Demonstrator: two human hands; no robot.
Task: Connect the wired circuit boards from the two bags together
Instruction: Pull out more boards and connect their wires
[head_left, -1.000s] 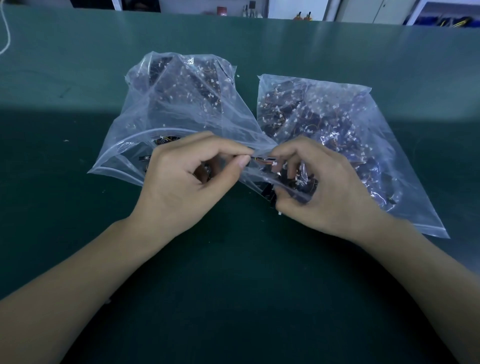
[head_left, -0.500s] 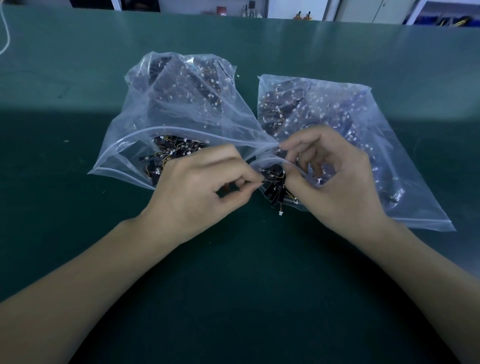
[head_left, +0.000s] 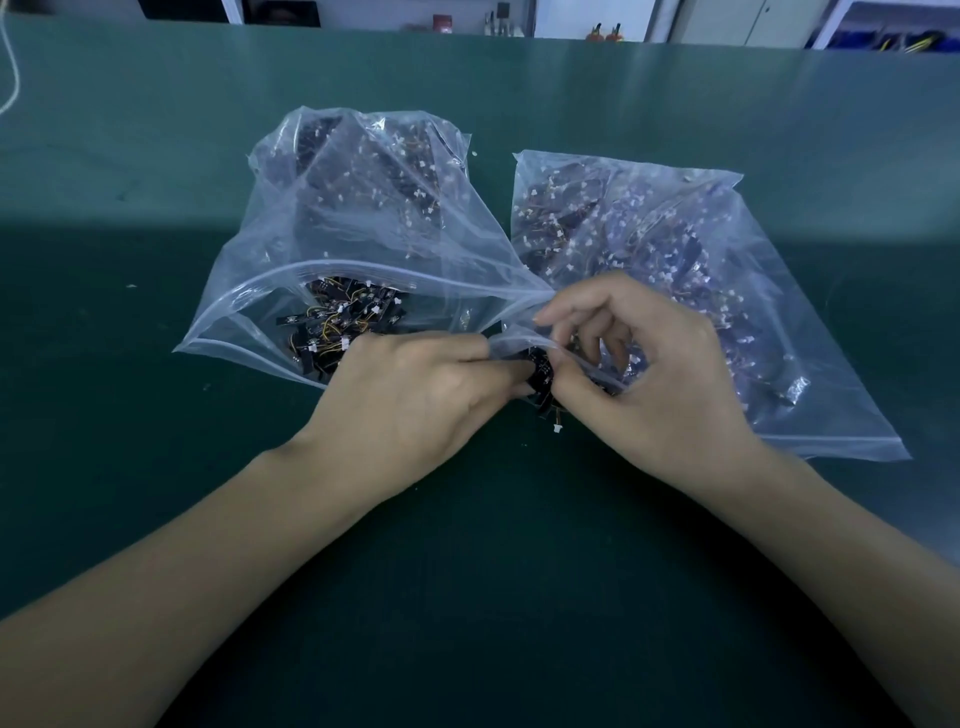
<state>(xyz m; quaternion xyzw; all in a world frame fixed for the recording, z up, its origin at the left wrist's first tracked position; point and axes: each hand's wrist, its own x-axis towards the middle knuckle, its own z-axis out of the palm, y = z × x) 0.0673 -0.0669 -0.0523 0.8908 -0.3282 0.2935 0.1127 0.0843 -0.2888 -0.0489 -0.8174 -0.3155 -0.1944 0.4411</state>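
Two clear plastic bags lie side by side on the green mat, each full of small black circuit boards with yellow wires and white connectors. The left bag (head_left: 363, 218) gapes open towards me, showing several boards (head_left: 343, 317) inside. The right bag (head_left: 701, 249) lies flatter. Between the bag mouths my left hand (head_left: 415, 395) and my right hand (head_left: 644, 384) meet, both pinching a small black board (head_left: 540, 371). A white connector (head_left: 557, 429) dangles on a wire just below it. My fingers hide most of what they hold.
The green mat (head_left: 467, 597) covers the whole table in front of me. A white cable (head_left: 10, 67) curls at the far left edge. Beyond the table's back edge stand shelves and small items (head_left: 602, 31).
Both hands dropped slightly towards me and closed together on the board at the bags' mouths. The left bag's mouth has opened wider, exposing more boards.
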